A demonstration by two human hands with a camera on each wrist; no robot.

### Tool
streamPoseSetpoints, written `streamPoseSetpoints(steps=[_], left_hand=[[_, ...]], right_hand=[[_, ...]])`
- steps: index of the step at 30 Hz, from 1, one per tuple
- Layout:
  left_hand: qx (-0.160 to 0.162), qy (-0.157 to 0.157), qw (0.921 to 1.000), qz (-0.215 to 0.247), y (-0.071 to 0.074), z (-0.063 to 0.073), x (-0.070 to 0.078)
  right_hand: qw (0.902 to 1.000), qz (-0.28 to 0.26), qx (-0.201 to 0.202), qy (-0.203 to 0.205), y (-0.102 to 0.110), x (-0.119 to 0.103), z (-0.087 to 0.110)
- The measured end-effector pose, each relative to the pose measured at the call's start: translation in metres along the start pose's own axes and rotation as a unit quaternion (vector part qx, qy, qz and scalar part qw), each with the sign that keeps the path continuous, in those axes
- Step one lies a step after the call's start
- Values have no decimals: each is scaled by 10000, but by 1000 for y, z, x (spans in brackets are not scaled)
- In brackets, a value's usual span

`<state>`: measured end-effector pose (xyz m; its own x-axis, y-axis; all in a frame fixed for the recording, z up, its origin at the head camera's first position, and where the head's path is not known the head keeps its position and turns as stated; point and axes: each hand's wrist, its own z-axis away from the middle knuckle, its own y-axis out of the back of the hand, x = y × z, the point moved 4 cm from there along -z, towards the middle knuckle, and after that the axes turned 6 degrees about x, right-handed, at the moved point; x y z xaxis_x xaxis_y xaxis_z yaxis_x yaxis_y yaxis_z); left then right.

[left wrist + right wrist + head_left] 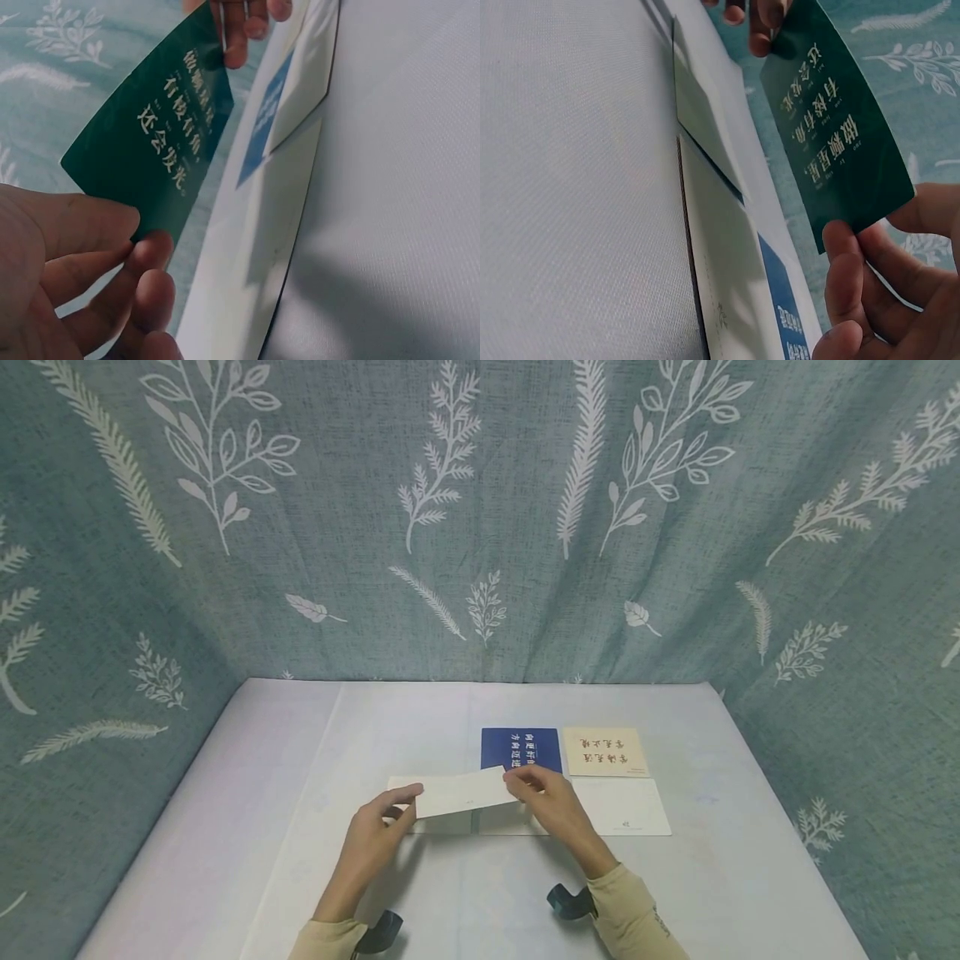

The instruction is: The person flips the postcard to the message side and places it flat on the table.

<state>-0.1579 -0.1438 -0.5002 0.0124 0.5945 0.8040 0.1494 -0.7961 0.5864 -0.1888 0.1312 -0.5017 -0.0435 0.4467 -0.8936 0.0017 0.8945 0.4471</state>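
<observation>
A card is held up above the table between both hands, its pale side toward the head camera. The left wrist view shows its other face, dark green with pale Chinese lettering. My left hand pinches one short end between thumb and fingers. At the opposite end, my right hand pinches the card the same way, seen close in the right wrist view. Below it lie pale cards, partly hidden by the raised one. Beyond my right hand is a blue card with white characters, its lower corner covered.
A cream card with brown characters lies right of the blue one. In front of it lies a white card. The white table meets a green leaf-patterned curtain at its back and sides. Dark wrist devices sit near both sleeves.
</observation>
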Motion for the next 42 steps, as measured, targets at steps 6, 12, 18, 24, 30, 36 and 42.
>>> streamPoseSetpoints(steps=[6,12,18,24,30,36,42], left_hand=[[55,27,9998,169,2,2,1],[169,187,9990,359,4,2,0],[266,312,9979,493,3,1,-3],[622,283,9972,306,3,0,-1],[1046,231,9942,55,4,-3,0],[1274,265,9914,135,7,-4,0],[1280,367,9909,169,9,-9,-1]], right_hand=[[9999,-90,19,79,-1,1,0],[9999,-134,30,98,-1,1,-1],[9997,-184,73,111,-1,-2,1],[9992,-288,200,198,-4,-2,1],[9992,-247,230,236,-8,-3,2],[9988,-333,205,279,-12,-4,3],[9986,-361,174,335,-15,-8,4]])
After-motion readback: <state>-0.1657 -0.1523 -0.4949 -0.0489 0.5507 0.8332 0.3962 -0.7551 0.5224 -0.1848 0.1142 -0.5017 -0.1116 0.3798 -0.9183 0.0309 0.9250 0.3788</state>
